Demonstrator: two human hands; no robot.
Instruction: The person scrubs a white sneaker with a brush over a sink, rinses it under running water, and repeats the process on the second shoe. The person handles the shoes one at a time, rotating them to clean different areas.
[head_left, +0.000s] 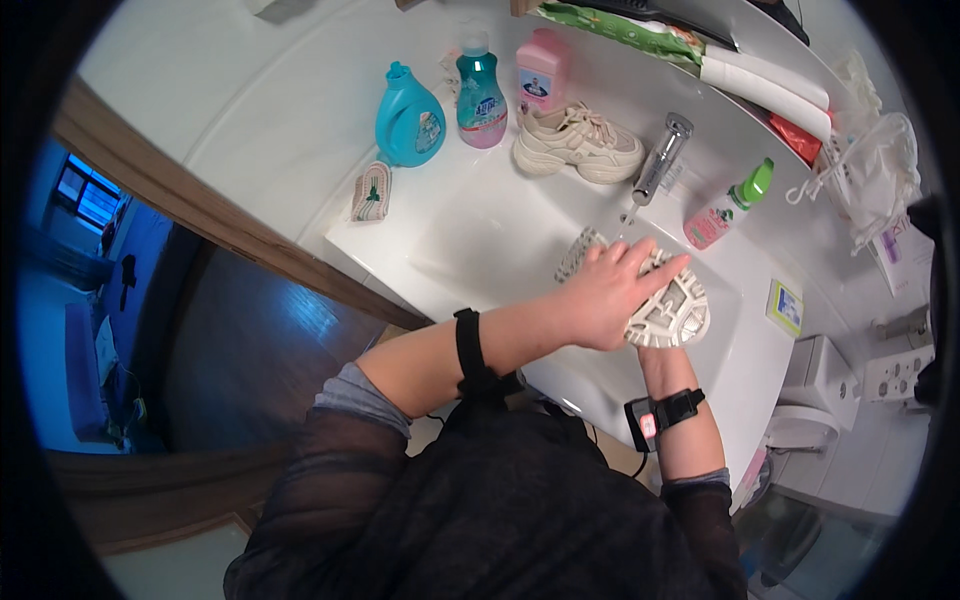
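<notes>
A pale sneaker (675, 307) is turned sole up above the white washbasin (465, 225). My left hand (619, 289) lies across the middle of its patterned sole, fingers over the far edge and thumb toward the toe. The heel end (579, 255) shows beyond my fingers. My right wrist (664, 366) passes beneath the sneaker, and the shoe hides that hand, so its grip cannot be seen. A thin stream of water runs from the chrome faucet (661, 159) just beyond my left fingers. Behind the basin, a second beige sneaker (577, 146) stands upright on the ledge.
Left of that sneaker stand a turquoise jug (409, 124), a teal bottle (481, 97) and a pink bottle (541, 71). A scrubbing sponge (372, 193) lies on the left corner. On the right are a green-capped bottle (727, 206), a small box (785, 307) and a toilet (806, 427).
</notes>
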